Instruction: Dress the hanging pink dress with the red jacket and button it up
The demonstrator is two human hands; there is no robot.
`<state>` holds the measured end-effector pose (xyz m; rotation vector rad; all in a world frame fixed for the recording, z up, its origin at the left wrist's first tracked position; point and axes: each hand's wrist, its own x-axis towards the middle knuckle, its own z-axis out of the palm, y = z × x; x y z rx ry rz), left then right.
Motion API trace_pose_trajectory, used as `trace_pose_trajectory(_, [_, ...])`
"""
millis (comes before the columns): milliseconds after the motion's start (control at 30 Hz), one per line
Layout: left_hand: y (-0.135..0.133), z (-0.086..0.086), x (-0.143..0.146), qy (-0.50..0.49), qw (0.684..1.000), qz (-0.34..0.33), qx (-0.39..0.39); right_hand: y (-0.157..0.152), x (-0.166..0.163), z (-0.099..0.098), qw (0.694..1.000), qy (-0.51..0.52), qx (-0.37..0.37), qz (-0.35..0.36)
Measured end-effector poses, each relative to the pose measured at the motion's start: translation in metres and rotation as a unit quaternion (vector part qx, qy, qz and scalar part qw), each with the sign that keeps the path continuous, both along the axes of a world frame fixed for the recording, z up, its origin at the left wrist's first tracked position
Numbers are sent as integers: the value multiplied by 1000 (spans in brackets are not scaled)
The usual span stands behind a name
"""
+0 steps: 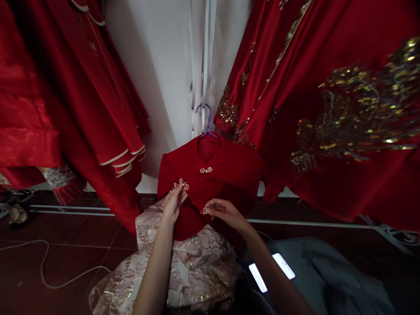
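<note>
A short red jacket (pixel 236 162) hangs before me on a purple hanger (pixel 208 124). Its front is partly open below a fastened jewelled clasp (pixel 206 170) at the neck. My left hand (pixel 175 202) is closed on the front panel of the jacket, beside a flower-shaped jewelled clasp (pixel 183 185). Lower and to the right, my right hand (pixel 228 213) pinches the jacket's other front edge at a small jewelled clasp (pixel 204 211). Beneath the jacket spreads a pale pink and gold brocade cloth (pixel 190 271), partly hidden by my left forearm.
Red garments (pixel 82 87) hang at the left, and a red gown with gold sequins (pixel 367 100) hangs at the right. A lit phone (pixel 284 266) lies on a grey seat (pixel 341 267) under my right forearm. A pale cable (pixel 49 280) crosses the tiled floor.
</note>
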<state>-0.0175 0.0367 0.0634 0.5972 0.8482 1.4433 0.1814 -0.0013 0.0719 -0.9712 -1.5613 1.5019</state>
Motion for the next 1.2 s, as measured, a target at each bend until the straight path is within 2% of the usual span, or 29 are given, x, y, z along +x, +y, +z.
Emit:
trace_pose_trajectory(133, [3, -4, 3, 53, 998, 11, -6, 0, -2, -1, 1000, -15, 4, 0])
trace_pose_trajectory(267, [7, -6, 8, 72, 994, 76, -18, -1, -2, 0, 1000, -16, 2, 5])
trace_pose_trajectory(333, [7, -4, 10, 82, 993, 87, -23, -2, -2, 0, 1000, -11, 3, 10])
trace_pose_trajectory(400, [5, 2, 9, 93, 995, 42, -19, -3, 0, 1, 1000, -6, 4, 18])
trace_pose_trajectory(533, [7, 24, 6, 131, 983, -116, 49, -3, 5, 2, 999, -12, -3, 41])
trace_pose_trajectory(600, [14, 38, 7, 201, 965, -119, 121, -4, 7, 3, 999, -18, -4, 46])
trace_pose_trajectory(667, [22, 51, 10, 324, 919, -71, 212, -5, 8, 6, 998, -24, -4, 50])
trace_pose_trajectory(733, [31, 62, 15, 462, 835, -33, 298, -7, 9, 9, 998, -33, -3, 59])
trace_pose_trajectory(800, [37, 70, 19, 570, 737, -31, 361, -8, 8, 12, 997, -41, 1, 66])
trace_pose_trajectory(867, [44, 75, 23, 639, 657, -41, 399, -9, 8, 13, 997, -46, 6, 66])
trace_pose_trajectory(967, [53, 83, 28, 699, 571, -43, 428, -9, 9, 14, 997, -52, 11, 63])
trace_pose_trajectory(1067, [59, 90, 32, 728, 514, -39, 452, -8, 13, 12, 995, -63, 22, 71])
trace_pose_trajectory(1133, [59, 96, 33, 725, 505, -39, 466, -9, 16, 11, 993, -83, 37, 78])
trace_pose_trajectory(1200, [58, 100, 34, 715, 514, -44, 472, -9, 19, 13, 989, -113, 59, 71])
